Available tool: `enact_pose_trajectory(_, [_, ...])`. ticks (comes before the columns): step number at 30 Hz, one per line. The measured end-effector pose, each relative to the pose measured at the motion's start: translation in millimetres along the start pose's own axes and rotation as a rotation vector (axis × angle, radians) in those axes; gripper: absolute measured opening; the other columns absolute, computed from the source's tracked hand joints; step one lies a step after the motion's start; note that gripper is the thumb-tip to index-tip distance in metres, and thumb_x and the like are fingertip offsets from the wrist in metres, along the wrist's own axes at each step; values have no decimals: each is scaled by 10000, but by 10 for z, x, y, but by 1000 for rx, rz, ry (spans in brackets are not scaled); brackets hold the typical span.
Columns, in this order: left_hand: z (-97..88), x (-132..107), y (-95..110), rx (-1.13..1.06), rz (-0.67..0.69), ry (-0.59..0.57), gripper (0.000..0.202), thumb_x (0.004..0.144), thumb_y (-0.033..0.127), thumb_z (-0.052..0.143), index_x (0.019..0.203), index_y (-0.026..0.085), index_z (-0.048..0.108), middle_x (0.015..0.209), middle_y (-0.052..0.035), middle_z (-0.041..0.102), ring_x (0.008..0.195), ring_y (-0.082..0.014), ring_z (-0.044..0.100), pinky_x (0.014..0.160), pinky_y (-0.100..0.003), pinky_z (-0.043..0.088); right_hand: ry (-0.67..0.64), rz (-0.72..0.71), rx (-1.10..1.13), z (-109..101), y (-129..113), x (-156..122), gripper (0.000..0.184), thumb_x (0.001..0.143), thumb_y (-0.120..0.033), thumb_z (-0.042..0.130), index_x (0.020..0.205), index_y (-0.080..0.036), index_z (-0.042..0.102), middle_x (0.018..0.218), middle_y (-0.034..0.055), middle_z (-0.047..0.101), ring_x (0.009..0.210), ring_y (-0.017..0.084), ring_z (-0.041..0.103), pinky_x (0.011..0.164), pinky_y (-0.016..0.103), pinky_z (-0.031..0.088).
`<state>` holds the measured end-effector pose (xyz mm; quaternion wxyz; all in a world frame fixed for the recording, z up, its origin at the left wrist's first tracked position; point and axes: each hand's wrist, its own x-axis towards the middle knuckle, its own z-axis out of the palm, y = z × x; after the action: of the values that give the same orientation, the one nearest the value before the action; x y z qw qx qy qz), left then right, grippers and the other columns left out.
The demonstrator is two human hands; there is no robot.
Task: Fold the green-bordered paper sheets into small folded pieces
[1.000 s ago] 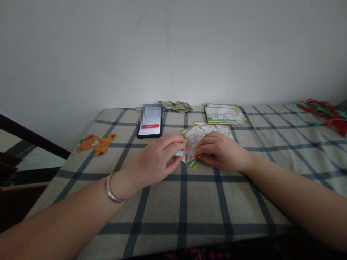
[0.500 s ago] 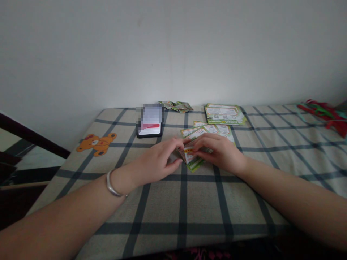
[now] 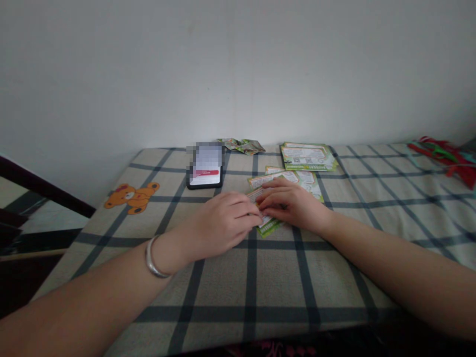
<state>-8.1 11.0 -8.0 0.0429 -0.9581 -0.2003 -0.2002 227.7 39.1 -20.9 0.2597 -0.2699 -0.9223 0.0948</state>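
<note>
My left hand (image 3: 226, 220), with a silver bangle (image 3: 153, 258) on its wrist, is closed, back upward, over the near-left edge of some green-and-white printed cards (image 3: 273, 181). Its fingertips meet those of my right hand (image 3: 292, 203). The right fingers are curled and pressed together above the same cards, which lie fanned on the checked cloth. Whatever is pinched between the two hands is covered by the fingers.
A phone (image 3: 204, 179) with a lit screen lies beyond my left hand. Crumpled green wrappers (image 3: 251, 147) rest by the wall. A neat card stack (image 3: 308, 154) sits at the back. An orange bear cutout (image 3: 134, 198) lies left; red and green items (image 3: 446, 156) lie far right.
My left hand has rolled over, back upward, and moved its fingers against the right hand. The small printed packet seen between the hands is now covered. The right hand has shifted slightly left.
</note>
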Motion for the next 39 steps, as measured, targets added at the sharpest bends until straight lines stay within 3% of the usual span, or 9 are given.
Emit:
enact_pose_trajectory(4, [-6,13,27,5,73,-50,245,889,156,533,1112,176,636,1090,-53,679,1078,-215,571,965,-405,472,-13,-32,62,-15,23,3,141,869,-257,628,984,-225,703,1058,25,712,1148,194,544,1002,394,435])
enact_pose_trajectory(7, [-8,13,34,6,73,-60,252,867,144,553,1101,172,640,1074,-63,681,1055,-213,593,963,-416,481,-25,-127,33,-78,-21,-10,103,874,-255,616,918,-235,707,982,19,714,1000,167,593,917,357,459])
enact_pose_trajectory(9, [-7,11,38,10,71,-68,248,870,145,545,1096,175,643,1067,-67,680,1031,-211,605,964,-428,482,-109,-174,-24,-128,-65,-26,115,885,-246,597,928,-248,703,971,8,710,934,159,591,877,344,456])
enact_pose_trajectory(14, [-9,13,54,54,62,-100,236,891,165,519,1088,189,646,1054,-64,677,1025,-223,601,982,-453,465,-233,-227,-163,-198,-153,-53,176,926,-251,524,1012,-243,677,1027,13,700,930,181,581,836,353,443])
enact_pose_trajectory(22, [-3,33,90,87,32,-124,251,830,134,568,1059,202,647,1049,-67,670,1036,-232,596,1007,-480,438,-296,-276,-291,-238,-215,-31,179,940,-229,492,962,-221,670,1009,40,692,908,192,586,771,349,447])
enact_pose_trajectory(28, [-2,14,68,64,34,-161,345,816,120,551,1150,192,605,1106,-77,655,1082,-232,578,1021,-466,430,-320,-233,-290,-306,-184,-58,167,930,-208,507,919,-214,673,927,45,668,882,192,583,722,336,445])
enact_pose_trajectory(32, [-31,8,71,75,41,-182,300,832,132,531,1107,211,621,1098,-58,654,1086,-231,571,1044,-478,396,-378,-193,-304,-369,-139,-89,177,930,-187,495,904,-201,669,896,46,661,845,183,581,700,328,429])
enact_pose_trajectory(39, [-54,-9,84,71,-11,-199,334,779,109,561,1081,232,630,1121,-53,626,1122,-241,546,1113,-529,290,-348,-65,-304,-477,-81,-148,177,902,-185,506,839,-215,669,869,9,674,775,151,592,656,300,402])
